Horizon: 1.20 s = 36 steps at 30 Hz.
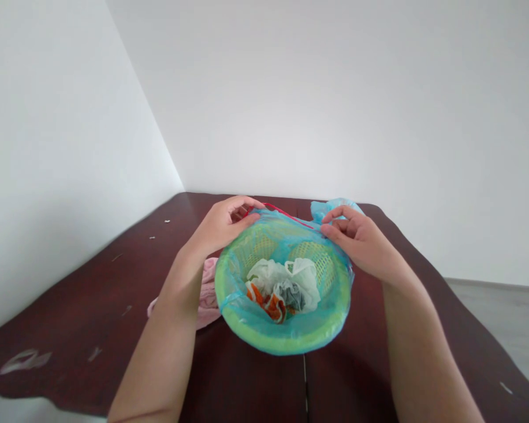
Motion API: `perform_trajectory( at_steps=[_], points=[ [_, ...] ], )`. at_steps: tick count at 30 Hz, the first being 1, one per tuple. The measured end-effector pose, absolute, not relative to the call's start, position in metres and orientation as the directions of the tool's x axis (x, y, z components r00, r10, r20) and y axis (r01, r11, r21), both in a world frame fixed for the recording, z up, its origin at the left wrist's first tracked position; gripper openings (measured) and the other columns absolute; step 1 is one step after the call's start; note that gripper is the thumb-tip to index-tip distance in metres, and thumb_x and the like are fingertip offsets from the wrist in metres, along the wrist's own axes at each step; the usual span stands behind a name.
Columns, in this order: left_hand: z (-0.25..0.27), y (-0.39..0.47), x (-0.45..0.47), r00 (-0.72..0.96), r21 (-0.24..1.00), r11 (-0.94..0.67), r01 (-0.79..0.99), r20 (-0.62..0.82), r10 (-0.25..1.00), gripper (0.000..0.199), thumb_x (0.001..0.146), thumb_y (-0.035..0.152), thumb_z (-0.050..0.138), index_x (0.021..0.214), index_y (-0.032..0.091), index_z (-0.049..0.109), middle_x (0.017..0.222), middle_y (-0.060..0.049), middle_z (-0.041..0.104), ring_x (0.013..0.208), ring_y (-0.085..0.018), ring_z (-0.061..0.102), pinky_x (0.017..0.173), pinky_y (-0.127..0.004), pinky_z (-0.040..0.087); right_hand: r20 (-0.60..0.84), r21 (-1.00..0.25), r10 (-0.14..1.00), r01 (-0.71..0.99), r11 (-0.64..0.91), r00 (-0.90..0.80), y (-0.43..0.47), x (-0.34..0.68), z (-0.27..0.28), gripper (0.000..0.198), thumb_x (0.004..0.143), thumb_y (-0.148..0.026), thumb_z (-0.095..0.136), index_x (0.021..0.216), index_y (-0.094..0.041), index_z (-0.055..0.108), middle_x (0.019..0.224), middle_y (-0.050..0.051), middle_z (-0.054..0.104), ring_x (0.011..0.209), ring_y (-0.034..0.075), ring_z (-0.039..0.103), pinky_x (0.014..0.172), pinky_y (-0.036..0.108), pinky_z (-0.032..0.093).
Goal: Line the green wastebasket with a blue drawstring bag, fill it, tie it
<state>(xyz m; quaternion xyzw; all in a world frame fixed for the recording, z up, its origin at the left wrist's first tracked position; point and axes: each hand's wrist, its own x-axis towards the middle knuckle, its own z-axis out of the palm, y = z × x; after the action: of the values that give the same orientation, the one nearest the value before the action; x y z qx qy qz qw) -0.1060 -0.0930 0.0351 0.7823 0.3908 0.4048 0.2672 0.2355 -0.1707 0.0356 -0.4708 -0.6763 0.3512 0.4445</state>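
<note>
A green mesh wastebasket (226,317) stands in the middle of the table, its rim covered by a translucent blue trash bag (286,343). Crumpled trash (306,276) lies inside: white plastic, a grey wad and orange-and-white wrappers. My left hand (229,220) pinches the bag's edge at the far left of the rim, thumb and fingers closed on it. On the far right, my right hand (352,235) grips the bag with thumb and forefinger. A red drawstring (286,214) stretches along the bag's far edge between both hands.
A pink cloth (208,294) lies left of the basket, partly behind my left forearm. More blue plastic (335,205) shows beyond my right hand. Small white scraps (25,361) dot the dark red table (114,305). White walls (317,100) rise behind and left.
</note>
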Motion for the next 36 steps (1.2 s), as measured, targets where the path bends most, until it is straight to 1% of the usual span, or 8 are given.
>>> perform_trajectory(
  at_steps=[3, 9, 12, 18, 26, 30, 33, 36],
  points=[
    [0.039, -0.096, -0.107, 0.29, 0.726, -0.575, 0.376, 0.497, 0.818, 0.039, 0.105, 0.054, 0.082, 0.127, 0.022, 0.086, 0.113, -0.01, 0.088, 0.097, -0.026, 0.08, 0.085, -0.036, 0.063, 0.29, -0.767, 0.932, 0.529, 0.363, -0.218, -0.185, 0.235, 0.037, 0.037, 0.102, -0.057, 0.083, 0.118, -0.027, 0.07, 0.069, -0.009, 0.045, 0.061, 0.015, 0.043, 0.058, 0.03, 0.031],
    [0.049, -0.104, -0.11, 0.206, 0.663, -0.646, 0.377, 0.621, 0.757, 0.026, 0.101, 0.039, 0.085, 0.121, 0.022, 0.084, 0.12, -0.009, 0.086, 0.105, -0.024, 0.08, 0.092, -0.034, 0.064, 0.344, -0.392, 0.926, 0.873, 0.291, -0.155, -0.201, 0.232, 0.042, 0.005, 0.107, -0.028, 0.068, 0.109, -0.024, 0.069, 0.094, 0.003, 0.073, 0.081, 0.021, 0.064, 0.073, 0.034, 0.039],
    [0.055, -0.113, -0.113, 0.238, 0.71, -0.624, 0.326, 0.577, 0.781, 0.026, 0.099, 0.041, 0.089, 0.111, 0.021, 0.079, 0.108, -0.007, 0.083, 0.088, -0.019, 0.076, 0.078, -0.029, 0.061, 0.278, -0.308, 0.954, 0.93, 0.202, -0.115, -0.203, 0.231, 0.043, 0.009, 0.108, -0.022, 0.059, 0.107, -0.024, 0.067, 0.103, 0.008, 0.079, 0.088, 0.025, 0.07, 0.075, 0.035, 0.039],
    [0.06, -0.124, -0.121, 0.388, 0.701, -0.55, 0.453, 0.401, 0.83, 0.039, 0.102, 0.054, 0.084, 0.122, 0.024, 0.072, 0.106, -0.005, 0.08, 0.089, -0.021, 0.076, 0.074, -0.029, 0.058, 0.01, -0.152, 0.999, 0.988, 0.038, -0.036, -0.218, 0.233, 0.039, 0.042, 0.122, -0.054, 0.044, 0.114, -0.023, 0.071, 0.107, 0.015, 0.082, 0.091, 0.032, 0.078, 0.074, 0.038, 0.038],
    [0.06, -0.124, -0.118, 0.435, 0.677, -0.394, 0.621, 0.121, 0.892, 0.043, 0.11, 0.068, 0.066, 0.119, 0.026, 0.074, 0.094, -0.003, 0.082, 0.075, -0.022, 0.077, 0.062, -0.028, 0.056, 0.108, -0.196, 0.989, 0.973, 0.121, -0.101, -0.19, 0.242, 0.021, 0.029, 0.116, -0.042, 0.056, 0.106, -0.022, 0.074, 0.112, 0.018, 0.085, 0.104, 0.037, 0.08, 0.086, 0.043, 0.051],
    [0.063, -0.133, -0.124, 0.457, 0.688, -0.325, 0.649, -0.01, 0.89, 0.046, 0.11, 0.072, 0.063, 0.115, 0.028, 0.075, 0.096, -0.003, 0.083, 0.071, -0.023, 0.082, 0.057, -0.029, 0.059, 0.34, -0.526, 0.94, 0.834, 0.168, 0.025, -0.151, 0.233, 0.008, 0.027, 0.111, -0.044, 0.065, 0.124, -0.022, 0.076, 0.107, 0.012, 0.086, 0.092, 0.031, 0.08, 0.086, 0.042, 0.056],
    [0.064, -0.138, -0.129, 0.405, 0.683, -0.267, 0.68, -0.046, 0.913, 0.045, 0.108, 0.071, 0.066, 0.109, 0.027, 0.074, 0.095, -0.004, 0.085, 0.069, -0.025, 0.084, 0.053, -0.028, 0.057, 0.367, -0.77, 0.922, 0.598, 0.224, 0.127, -0.135, 0.23, -0.001, 0.051, 0.109, -0.051, 0.066, 0.152, -0.024, 0.064, 0.132, 0.014, 0.083, 0.081, 0.025, 0.081, 0.083, 0.043, 0.062],
    [0.064, -0.141, -0.13, 0.345, 0.682, -0.251, 0.687, -0.002, 0.939, 0.042, 0.108, 0.067, 0.067, 0.104, 0.026, 0.073, 0.094, -0.005, 0.086, 0.069, -0.024, 0.084, 0.057, -0.029, 0.06, 0.316, -0.823, 0.946, 0.515, 0.24, 0.064, -0.139, 0.233, -0.006, 0.06, 0.108, -0.059, 0.068, 0.157, -0.027, 0.058, 0.148, 0.017, 0.077, 0.091, 0.028, 0.084, 0.08, 0.042, 0.065]
  ],
)
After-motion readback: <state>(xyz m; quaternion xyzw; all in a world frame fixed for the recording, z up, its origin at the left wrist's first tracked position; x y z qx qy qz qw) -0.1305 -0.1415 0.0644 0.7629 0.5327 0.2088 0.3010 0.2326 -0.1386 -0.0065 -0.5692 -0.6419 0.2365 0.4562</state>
